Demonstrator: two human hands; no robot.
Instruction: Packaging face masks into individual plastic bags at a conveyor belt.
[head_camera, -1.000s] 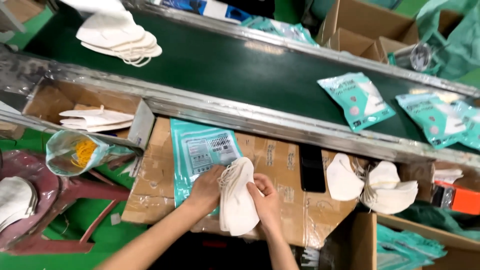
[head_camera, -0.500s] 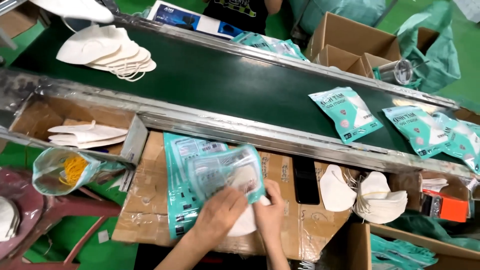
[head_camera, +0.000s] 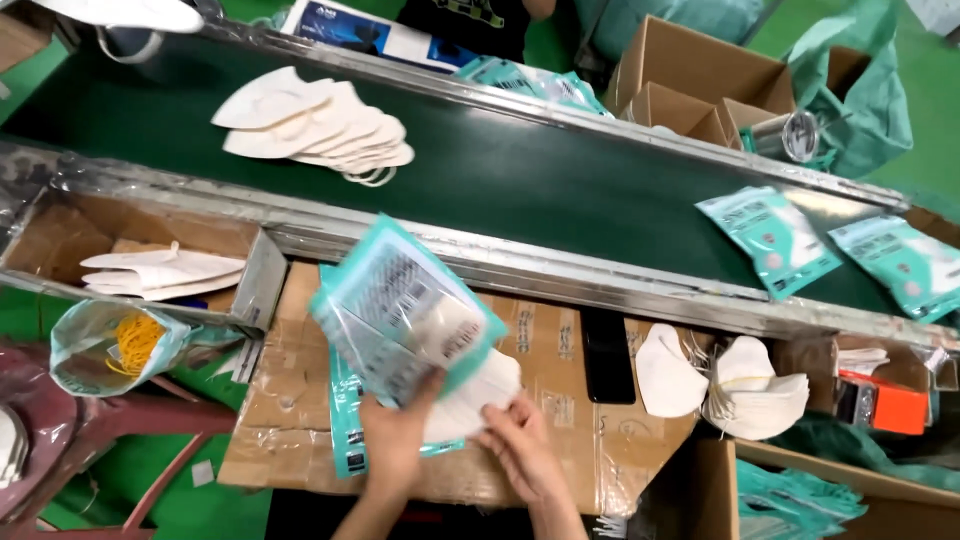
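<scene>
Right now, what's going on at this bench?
A person at a cardboard-covered bench beside a green conveyor belt is packing folded white masks. The left hand holds up a teal pouch, and the right hand grips a white mask at its opening, partly inside. Loose masks lie stacked to the right; sealed pouches ride the belt.

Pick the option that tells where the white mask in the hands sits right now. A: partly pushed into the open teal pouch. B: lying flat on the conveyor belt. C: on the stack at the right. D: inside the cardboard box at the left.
A: the left hand holds the teal pouch open while the right hand feeds the white mask into its mouth, above the cardboard worktop.
</scene>
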